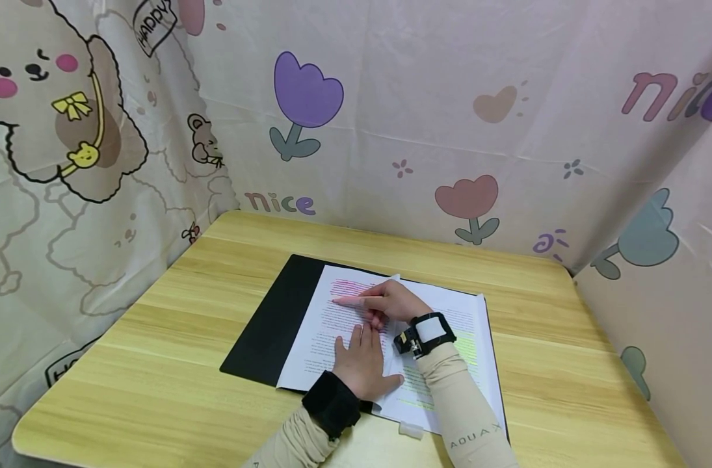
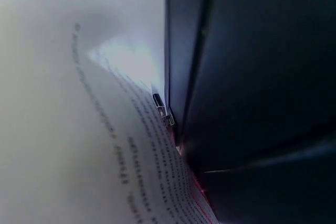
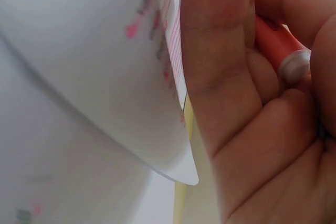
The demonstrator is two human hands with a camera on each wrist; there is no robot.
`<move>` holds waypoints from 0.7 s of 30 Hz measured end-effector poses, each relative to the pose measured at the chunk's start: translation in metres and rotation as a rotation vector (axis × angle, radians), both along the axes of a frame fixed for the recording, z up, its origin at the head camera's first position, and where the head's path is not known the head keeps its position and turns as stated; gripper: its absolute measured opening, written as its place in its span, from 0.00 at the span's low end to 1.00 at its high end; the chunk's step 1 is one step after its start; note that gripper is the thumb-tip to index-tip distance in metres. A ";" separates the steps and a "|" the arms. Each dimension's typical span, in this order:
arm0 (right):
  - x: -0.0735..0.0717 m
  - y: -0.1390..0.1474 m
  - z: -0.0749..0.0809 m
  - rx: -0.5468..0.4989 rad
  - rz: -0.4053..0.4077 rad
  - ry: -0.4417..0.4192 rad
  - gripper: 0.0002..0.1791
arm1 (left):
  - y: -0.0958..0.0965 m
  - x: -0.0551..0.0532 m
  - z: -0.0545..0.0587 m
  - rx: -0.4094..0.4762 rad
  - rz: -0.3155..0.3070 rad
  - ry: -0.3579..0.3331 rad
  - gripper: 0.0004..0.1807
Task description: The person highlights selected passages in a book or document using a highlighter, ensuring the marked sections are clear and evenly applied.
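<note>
My right hand pinches a pink highlighter, its tip down at a line of print on the left page. Pink strokes cover several lines near the top of that page. Below it, my left hand lies spread on the paper, fingers pointing up the page and thumb out to the right. In the right wrist view, the highlighter's red barrel and pale end show between the curled fingers. A dark surface fills much of the left wrist view, beside printed paper.
Under the papers lies a black folder, its bare flap to the left. The right page carries yellow-green highlighting, partly covered by my right forearm. A translucent tab sticks out at its lower edge. Patterned curtains stand around the wooden table.
</note>
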State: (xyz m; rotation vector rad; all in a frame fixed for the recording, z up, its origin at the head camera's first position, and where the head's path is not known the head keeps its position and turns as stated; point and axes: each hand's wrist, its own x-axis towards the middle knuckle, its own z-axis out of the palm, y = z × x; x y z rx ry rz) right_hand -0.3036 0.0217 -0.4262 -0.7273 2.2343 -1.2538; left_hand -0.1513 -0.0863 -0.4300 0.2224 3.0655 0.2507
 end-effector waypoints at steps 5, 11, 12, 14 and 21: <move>0.001 0.001 0.002 0.028 -0.008 0.026 0.15 | 0.000 0.000 0.000 -0.001 -0.001 -0.002 0.55; -0.001 0.003 0.003 0.052 -0.032 0.038 0.13 | 0.000 -0.001 0.001 0.007 -0.004 -0.033 0.55; -0.001 0.004 0.002 0.058 -0.034 0.044 0.13 | 0.000 -0.001 0.001 0.008 -0.005 -0.037 0.55; -0.002 0.004 0.002 0.068 -0.037 0.061 0.13 | -0.001 -0.001 0.001 0.010 -0.005 -0.044 0.54; -0.002 0.007 0.006 0.109 -0.055 0.115 0.12 | -0.001 -0.001 0.001 -0.008 -0.008 -0.034 0.54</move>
